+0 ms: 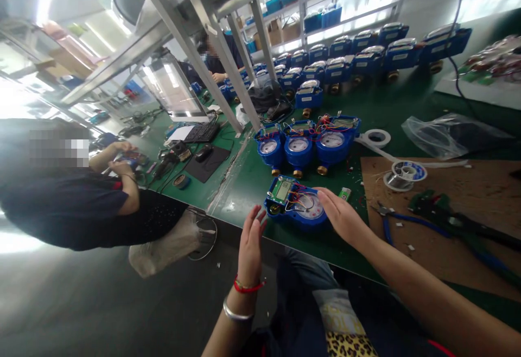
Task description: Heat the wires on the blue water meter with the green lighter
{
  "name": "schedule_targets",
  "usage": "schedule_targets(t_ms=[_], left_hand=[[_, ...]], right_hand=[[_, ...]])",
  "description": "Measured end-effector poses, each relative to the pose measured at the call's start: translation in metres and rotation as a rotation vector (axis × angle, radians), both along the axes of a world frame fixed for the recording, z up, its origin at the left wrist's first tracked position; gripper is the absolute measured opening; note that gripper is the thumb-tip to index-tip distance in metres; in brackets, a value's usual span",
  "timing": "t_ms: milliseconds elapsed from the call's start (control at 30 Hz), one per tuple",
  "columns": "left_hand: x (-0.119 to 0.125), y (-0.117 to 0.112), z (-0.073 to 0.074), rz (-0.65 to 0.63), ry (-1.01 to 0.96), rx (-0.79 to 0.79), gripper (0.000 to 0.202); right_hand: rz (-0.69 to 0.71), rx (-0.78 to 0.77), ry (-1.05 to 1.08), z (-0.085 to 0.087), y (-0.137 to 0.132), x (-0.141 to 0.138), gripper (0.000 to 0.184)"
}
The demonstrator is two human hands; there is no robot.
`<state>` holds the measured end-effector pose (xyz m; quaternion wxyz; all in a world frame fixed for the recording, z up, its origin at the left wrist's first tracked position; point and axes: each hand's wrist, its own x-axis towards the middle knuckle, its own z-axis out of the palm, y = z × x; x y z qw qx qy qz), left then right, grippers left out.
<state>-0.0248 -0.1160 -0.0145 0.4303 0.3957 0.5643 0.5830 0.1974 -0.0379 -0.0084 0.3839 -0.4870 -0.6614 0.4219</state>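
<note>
A blue water meter (295, 205) with an open top, green display board and red and white wires lies on the green table (244, 183) near its front edge. My right hand (342, 217) rests flat against the meter's right side, fingers stretched out. My left hand (250, 243) hovers open just left of the meter, near the table edge, fingers straight; a red string and a silver bangle are on that wrist. Three more open blue meters (303, 145) stand in a row behind it.
A brown board (468, 205) at the right carries a solder spool (405, 175), blue-handled pliers (391, 218) and green tools. Tape roll (376, 138), plastic bag (451, 134), rows of closed blue meters (366, 53) behind. A seated person (73, 199) works at left; keyboard (201, 132) and monitor beyond.
</note>
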Motion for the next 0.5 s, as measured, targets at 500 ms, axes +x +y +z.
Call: schedule_targets(t_ms=[500], left_hand=[[0.034,-0.027,0.006,0.024,0.547,-0.003,0.061]], right_hand=[[-0.150,0.163,-0.407,0.008,0.036,0.027,0.041]])
